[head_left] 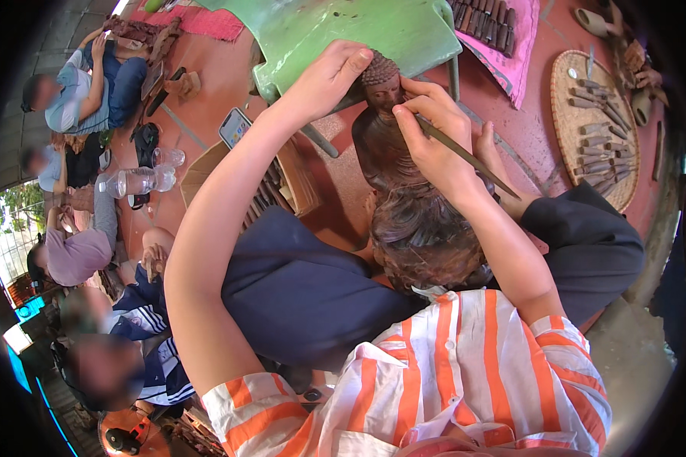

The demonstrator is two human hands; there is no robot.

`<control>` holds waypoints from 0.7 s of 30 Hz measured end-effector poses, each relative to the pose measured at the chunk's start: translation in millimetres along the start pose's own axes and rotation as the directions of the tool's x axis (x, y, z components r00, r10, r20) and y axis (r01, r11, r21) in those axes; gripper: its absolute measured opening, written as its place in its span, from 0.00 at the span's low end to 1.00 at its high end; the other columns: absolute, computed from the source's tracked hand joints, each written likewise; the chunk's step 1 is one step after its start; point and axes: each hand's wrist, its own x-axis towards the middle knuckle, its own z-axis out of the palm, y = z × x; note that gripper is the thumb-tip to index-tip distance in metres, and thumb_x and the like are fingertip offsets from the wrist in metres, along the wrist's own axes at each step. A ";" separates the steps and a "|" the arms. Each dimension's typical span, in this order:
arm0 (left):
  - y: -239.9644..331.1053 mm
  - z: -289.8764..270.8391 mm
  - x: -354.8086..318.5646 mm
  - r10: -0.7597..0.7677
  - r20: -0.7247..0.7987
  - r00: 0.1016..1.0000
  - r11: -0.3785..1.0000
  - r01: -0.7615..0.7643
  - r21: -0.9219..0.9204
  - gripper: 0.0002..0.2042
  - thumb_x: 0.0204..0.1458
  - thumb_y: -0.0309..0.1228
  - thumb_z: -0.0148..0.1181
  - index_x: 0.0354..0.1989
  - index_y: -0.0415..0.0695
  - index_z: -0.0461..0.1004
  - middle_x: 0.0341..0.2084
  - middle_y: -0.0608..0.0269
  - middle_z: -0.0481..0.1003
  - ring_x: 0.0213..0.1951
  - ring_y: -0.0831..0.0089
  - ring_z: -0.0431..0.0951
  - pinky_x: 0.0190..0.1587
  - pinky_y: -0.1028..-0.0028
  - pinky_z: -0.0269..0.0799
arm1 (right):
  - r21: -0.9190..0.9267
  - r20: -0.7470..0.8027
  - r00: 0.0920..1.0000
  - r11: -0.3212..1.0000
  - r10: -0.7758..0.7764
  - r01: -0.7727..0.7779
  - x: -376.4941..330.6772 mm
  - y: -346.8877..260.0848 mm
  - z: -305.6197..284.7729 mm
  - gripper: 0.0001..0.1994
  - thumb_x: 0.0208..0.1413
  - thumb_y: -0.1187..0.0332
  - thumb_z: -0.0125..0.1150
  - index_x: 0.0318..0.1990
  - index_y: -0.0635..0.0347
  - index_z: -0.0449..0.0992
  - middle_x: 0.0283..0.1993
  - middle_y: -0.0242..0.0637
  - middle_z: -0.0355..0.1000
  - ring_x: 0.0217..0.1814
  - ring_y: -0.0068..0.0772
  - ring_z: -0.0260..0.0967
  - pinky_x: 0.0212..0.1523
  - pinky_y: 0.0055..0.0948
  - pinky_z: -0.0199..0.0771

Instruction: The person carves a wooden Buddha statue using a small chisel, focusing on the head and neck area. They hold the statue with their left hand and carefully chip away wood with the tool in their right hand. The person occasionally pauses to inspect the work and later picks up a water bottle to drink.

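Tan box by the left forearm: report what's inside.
Several slim dark tools show inside the box; a phone shows at its far end. The left forearm crosses over the box, so whatever lies behind it cannot be seen.

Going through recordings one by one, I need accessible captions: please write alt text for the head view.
A seated person holds a slim tool in the right hand at the face of a dark brown carved figure, the left hand against its head. Tools lie on a round woven tray at right; other people sit at left.
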 end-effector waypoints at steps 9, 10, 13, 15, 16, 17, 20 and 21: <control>-4.4 0.3 2.3 0.047 0.000 0.999 0.999 -0.047 0.022 0.29 0.66 0.52 0.39 0.57 0.36 0.67 0.52 0.55 0.69 0.57 0.66 0.68 0.62 0.70 0.59 | -0.055 0.017 1.000 0.998 -0.016 0.017 5.0 -3.3 -2.8 0.05 0.50 0.73 0.65 0.33 0.66 0.79 0.46 0.48 0.74 0.40 0.47 0.76 0.41 0.34 0.75; -2.0 1.7 2.3 0.026 -0.004 1.000 1.000 -0.026 0.011 0.29 0.66 0.52 0.39 0.57 0.35 0.67 0.52 0.55 0.69 0.57 0.66 0.68 0.61 0.70 0.59 | -0.040 0.004 1.000 0.999 -0.021 0.021 5.7 -2.8 -2.8 0.05 0.50 0.74 0.65 0.33 0.66 0.79 0.46 0.48 0.74 0.40 0.47 0.76 0.41 0.34 0.75; 0.0 1.4 1.9 0.027 -0.003 1.000 1.000 -0.027 0.005 0.29 0.66 0.52 0.39 0.57 0.35 0.67 0.52 0.55 0.69 0.57 0.66 0.69 0.61 0.70 0.60 | -0.175 0.035 0.999 0.984 -0.012 0.018 8.0 -16.2 -1.3 0.05 0.50 0.73 0.65 0.32 0.67 0.79 0.45 0.49 0.75 0.40 0.48 0.76 0.41 0.35 0.75; -1.7 0.4 2.6 0.043 0.002 0.999 0.999 -0.043 0.013 0.29 0.66 0.52 0.40 0.57 0.35 0.67 0.52 0.55 0.69 0.57 0.65 0.69 0.61 0.70 0.60 | -0.198 0.042 0.999 0.980 0.001 0.007 10.2 -16.1 0.0 0.06 0.50 0.72 0.65 0.32 0.67 0.79 0.44 0.49 0.75 0.41 0.48 0.75 0.41 0.35 0.75; -3.0 0.3 3.3 0.048 0.005 0.999 0.999 -0.048 0.018 0.29 0.66 0.52 0.40 0.57 0.35 0.67 0.52 0.54 0.69 0.57 0.65 0.69 0.61 0.70 0.60 | -0.159 0.044 0.999 0.987 0.006 0.001 10.6 -10.5 -2.3 0.06 0.50 0.72 0.65 0.32 0.66 0.79 0.43 0.48 0.75 0.40 0.48 0.75 0.41 0.35 0.75; -4.3 0.5 3.4 0.052 0.008 0.999 0.998 -0.053 0.023 0.30 0.66 0.53 0.40 0.57 0.35 0.67 0.52 0.54 0.69 0.57 0.65 0.68 0.61 0.70 0.60 | -0.120 0.046 0.999 0.993 0.011 -0.006 10.2 -3.7 -5.9 0.06 0.50 0.71 0.65 0.32 0.66 0.79 0.43 0.47 0.75 0.40 0.48 0.75 0.41 0.36 0.75; -3.8 1.8 3.5 0.023 0.004 1.000 1.000 -0.023 -0.012 0.30 0.65 0.53 0.40 0.57 0.35 0.66 0.52 0.54 0.69 0.57 0.64 0.69 0.61 0.69 0.60 | -0.084 0.036 0.999 0.996 0.026 -0.023 9.7 -4.7 -5.1 0.06 0.50 0.71 0.65 0.32 0.66 0.80 0.42 0.46 0.75 0.39 0.47 0.75 0.40 0.36 0.75; -1.9 1.9 3.5 0.025 0.005 1.000 1.000 -0.025 -0.007 0.30 0.65 0.53 0.40 0.57 0.35 0.66 0.52 0.53 0.69 0.57 0.64 0.69 0.61 0.69 0.60 | -0.134 0.031 1.000 0.991 -0.002 0.006 10.3 -9.5 -4.0 0.06 0.50 0.72 0.65 0.32 0.67 0.80 0.42 0.46 0.76 0.39 0.47 0.75 0.40 0.35 0.75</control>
